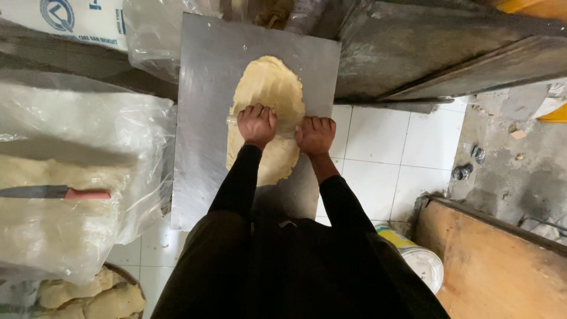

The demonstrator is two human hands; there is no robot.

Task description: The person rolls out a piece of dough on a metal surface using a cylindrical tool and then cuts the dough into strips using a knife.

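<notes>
Dough (269,88), a pale flattened sheet, lies stretched out on the steel worktop (204,118), and it looks soft and floppy, so probably best lifted from the edges. Both hands, left hand (256,124) and right hand (315,134), are curled palm-down over a rolling pin (231,119) pressed across its middle.

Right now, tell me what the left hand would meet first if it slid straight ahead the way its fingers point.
The left hand points up the metal sheet. It would first cross the far half of the flattened dough, then bare metal; beyond the sheet's far edge, depth is unclear.
</notes>
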